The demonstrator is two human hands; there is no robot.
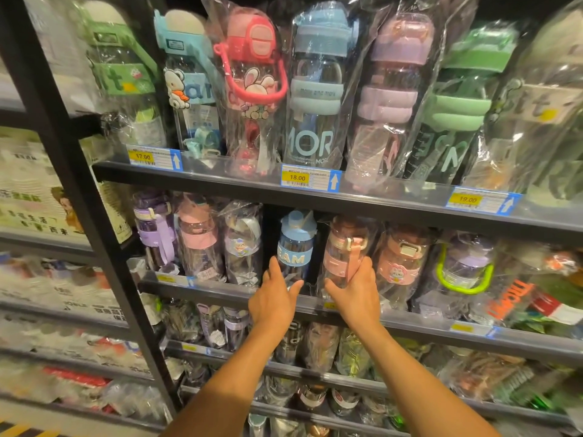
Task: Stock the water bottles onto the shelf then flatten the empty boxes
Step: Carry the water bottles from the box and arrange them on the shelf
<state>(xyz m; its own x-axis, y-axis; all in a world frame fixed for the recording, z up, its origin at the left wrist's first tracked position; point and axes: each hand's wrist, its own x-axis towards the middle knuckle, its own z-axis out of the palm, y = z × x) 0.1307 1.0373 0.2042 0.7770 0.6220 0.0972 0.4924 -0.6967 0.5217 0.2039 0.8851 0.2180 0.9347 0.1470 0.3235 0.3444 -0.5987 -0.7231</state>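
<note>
1. Nearest, at the bottom edge: two bare forearms, reaching up and away toward a stocked shop rack.
2. Just beyond the forearms: lower shelves (315, 373) packed with wrapped bottles, too blurred to tell apart.
3. Left hand (273, 302) in front of the front rail of the middle shelf (220, 291), fingers straight, thumb out to the right, at the foot of the blue bottle (295, 244); touching or just short of it, impossible to tell.
4. Right hand (356, 298) just right of the left one, clamped on the lower part of the pink bottle (345, 247), thumb at its left side, fingers up over its clear plastic wrap.
5. Blue bottle upright on the middle shelf, its band lettered "EAM"; pink bottle just beside it on the right, a strap hanging down its front.
6. Same row: a purple bottle (154, 231) at the left end, and right of the hands a rabbit-sticker bottle (399, 263) and a lime-handled bottle (465, 266), all in plastic.
7. Farther up, on the top shelf (220, 184): taller wrapped bottles in green, blue, red and lilac, leaning against one another.
8. On that shelf's rail: yellow price tags reading 17.00 (153, 157), 18.00 (310, 178) and 19.00 (482, 200).
9. At left: a black upright post (72, 184), blurred goods beyond it.
</note>
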